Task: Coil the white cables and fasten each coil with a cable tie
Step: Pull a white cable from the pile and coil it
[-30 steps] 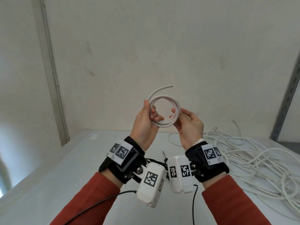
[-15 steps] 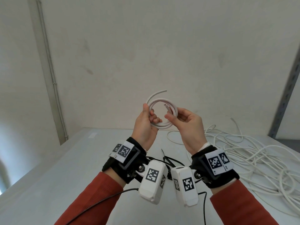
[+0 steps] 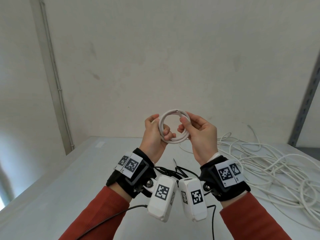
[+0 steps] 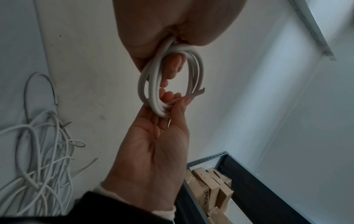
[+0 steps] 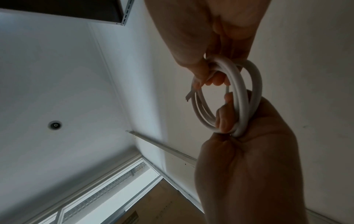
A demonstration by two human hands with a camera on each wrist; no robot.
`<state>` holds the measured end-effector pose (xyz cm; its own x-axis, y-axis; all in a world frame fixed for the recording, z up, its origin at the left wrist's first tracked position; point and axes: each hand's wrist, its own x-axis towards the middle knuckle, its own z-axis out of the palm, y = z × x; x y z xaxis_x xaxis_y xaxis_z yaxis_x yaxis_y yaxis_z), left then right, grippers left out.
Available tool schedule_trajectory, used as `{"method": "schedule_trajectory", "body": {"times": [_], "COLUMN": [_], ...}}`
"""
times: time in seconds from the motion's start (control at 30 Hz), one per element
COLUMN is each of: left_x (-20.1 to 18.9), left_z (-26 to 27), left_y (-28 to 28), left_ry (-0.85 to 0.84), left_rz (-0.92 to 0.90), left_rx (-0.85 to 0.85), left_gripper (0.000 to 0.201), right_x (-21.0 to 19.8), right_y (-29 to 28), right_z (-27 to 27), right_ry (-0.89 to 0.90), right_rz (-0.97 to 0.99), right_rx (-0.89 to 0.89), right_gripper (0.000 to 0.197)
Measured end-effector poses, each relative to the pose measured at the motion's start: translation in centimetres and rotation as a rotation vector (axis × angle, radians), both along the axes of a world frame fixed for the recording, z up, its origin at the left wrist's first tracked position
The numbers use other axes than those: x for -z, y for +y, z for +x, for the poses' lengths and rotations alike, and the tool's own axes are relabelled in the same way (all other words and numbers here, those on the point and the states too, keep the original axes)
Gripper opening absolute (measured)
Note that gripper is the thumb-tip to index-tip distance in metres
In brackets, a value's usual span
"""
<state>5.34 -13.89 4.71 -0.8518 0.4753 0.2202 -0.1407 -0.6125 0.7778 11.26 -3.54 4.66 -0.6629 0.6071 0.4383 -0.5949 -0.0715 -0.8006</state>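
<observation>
Currently we hold 1 small round coil of smooth white plastic-sheathed cable upright in the air above the pale grey matte tabletop, in front of the scuffed off-white wall. Our left hand grips the coil's left side, fingers curled through the ring and closed on the strands. Our right hand pinches the right side between thumb and fingertips, also clamped on the strands.

On the tabletop to the right lies a loose tangle of thin white cables. Several thin black plastic cable ties lie on the tabletop below our wrists.

From the left wrist view we see what the head view does not: a cut cable end projecting from the coil just above the right thumb, and brown cardboard boxes on a grey metal shelf. From the right wrist view we see the coil edge-on as about 3 turns, plus a round ceiling fitting.
</observation>
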Motion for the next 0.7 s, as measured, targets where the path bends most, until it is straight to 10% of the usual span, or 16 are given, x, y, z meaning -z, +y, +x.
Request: {"method": "schedule_trajectory", "body": {"times": [0.33,0.7], "left_x": [-0.08,-0.06], "left_z": [0.17,0.37], "left_y": [-0.1,-0.25], "left_ry": [0.096,0.239], "left_rz": [-0.087,-0.089], "left_rx": [-0.06,-0.118], "left_gripper": [0.051,0.033], "right_x": [0.21,0.38], "right_y": [-0.04,-0.38], "right_z": [-0.68,-1.02], "right_ry": [-0.004,0.054], "right_rz": [0.191,0.321], "right_rx": [0.174,0.307], "right_gripper": [0.014,0.022]}}
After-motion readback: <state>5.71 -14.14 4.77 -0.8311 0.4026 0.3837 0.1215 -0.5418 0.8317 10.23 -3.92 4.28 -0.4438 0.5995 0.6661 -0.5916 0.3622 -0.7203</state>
